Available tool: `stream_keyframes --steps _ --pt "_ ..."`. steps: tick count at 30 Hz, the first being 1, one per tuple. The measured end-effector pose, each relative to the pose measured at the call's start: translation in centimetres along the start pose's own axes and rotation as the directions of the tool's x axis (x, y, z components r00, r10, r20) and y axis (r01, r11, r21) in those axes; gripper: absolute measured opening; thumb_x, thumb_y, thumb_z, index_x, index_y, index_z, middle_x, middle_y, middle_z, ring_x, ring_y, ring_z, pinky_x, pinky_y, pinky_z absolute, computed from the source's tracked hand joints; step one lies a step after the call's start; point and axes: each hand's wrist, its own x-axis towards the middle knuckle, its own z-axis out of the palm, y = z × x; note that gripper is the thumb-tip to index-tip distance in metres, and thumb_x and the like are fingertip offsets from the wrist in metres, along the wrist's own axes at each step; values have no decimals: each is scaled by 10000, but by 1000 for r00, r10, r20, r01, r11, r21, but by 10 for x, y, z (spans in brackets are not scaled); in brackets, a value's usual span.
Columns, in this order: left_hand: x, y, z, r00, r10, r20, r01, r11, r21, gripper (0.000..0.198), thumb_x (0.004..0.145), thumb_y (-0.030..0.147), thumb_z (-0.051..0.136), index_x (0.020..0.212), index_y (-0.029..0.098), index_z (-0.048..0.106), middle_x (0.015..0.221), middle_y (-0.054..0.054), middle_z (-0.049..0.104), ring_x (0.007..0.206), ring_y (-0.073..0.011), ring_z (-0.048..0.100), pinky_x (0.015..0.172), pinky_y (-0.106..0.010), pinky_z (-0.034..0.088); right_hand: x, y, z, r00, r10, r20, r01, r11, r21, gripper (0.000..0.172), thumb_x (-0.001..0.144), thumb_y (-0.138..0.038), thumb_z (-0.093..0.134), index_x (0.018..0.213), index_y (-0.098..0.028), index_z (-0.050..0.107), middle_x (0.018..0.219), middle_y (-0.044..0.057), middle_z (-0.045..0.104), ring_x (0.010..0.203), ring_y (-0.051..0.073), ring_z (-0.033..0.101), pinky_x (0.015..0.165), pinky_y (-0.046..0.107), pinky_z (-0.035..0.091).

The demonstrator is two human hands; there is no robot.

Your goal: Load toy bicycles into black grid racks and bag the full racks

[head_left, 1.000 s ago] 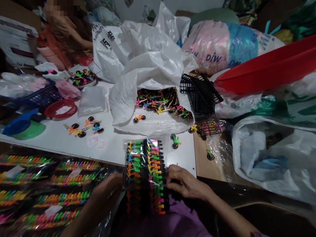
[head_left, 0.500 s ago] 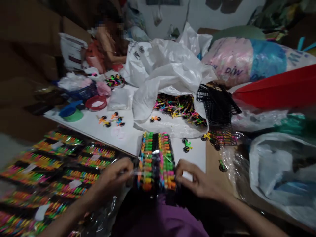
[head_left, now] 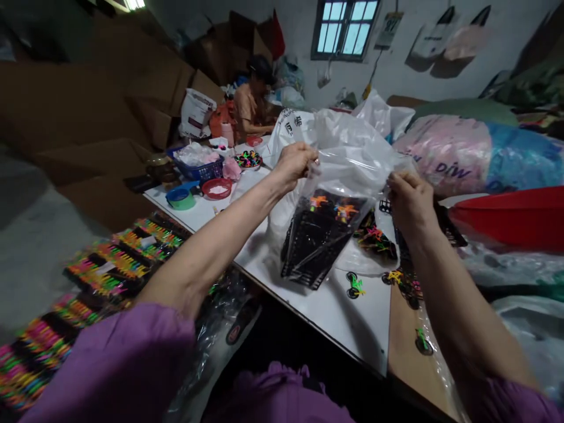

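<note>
Raised over the white table [head_left: 326, 314], a clear plastic bag [head_left: 341, 169] is stretched between my two hands. My left hand [head_left: 297, 161] pinches one top corner. At the opposite corner, my right hand [head_left: 410, 194] grips the film with curled fingers. Inside the bag hangs a black plastic basket [head_left: 311, 244], tilted, with small orange toy bicycles [head_left: 346, 211] showing at its upper end. Behind it, partly hidden, a white sack holds a heap of toy bicycles [head_left: 376, 239]. One green toy bicycle [head_left: 355, 285] lies on the table below my right hand.
Packed bags of colourful toys [head_left: 103, 264] lie in rows low on the left. A blue basket [head_left: 198, 170], a red bowl [head_left: 217, 188] and a green tape roll [head_left: 181, 200] stand at the table's left. Another person [head_left: 249, 103] sits behind. A red container [head_left: 513, 220] is at right.
Both hands have risen from my lap to above the table, lifting the bag with the basket up and forward. The basket's black side now faces me. The view has tilted up.
</note>
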Motion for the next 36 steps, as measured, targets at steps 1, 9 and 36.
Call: stream_keyframes --steps 1,9,36 --pt "0 -2 0 999 45 25 -45 999 -2 134 781 92 467 668 149 425 537 60 508 421 -54 522 429 -165 373 -1 1 -5 999 -34 -26 34 999 -15 225 683 -332 692 618 -181 539 546 -48 453 486 65 386 504 231 289" --pt "-77 -67 -68 956 -36 291 -87 912 401 135 757 264 575 784 133 554 457 80 466 375 -42 434 377 -142 324 -109 30 -17 958 173 228 -83 930 -359 235 748 -387 618 671 -181 534 641 -19 501 598 109 452 558 232 356" --pt "-201 -182 -132 959 -272 -84 155 251 956 275 827 362 416 829 188 629 792 -27 661 733 -173 605 684 -258 450 -213 74 -14 860 472 193 -371 839 -397 217 780 -359 540 669 -172 542 662 2 519 649 134 487 617 241 391"
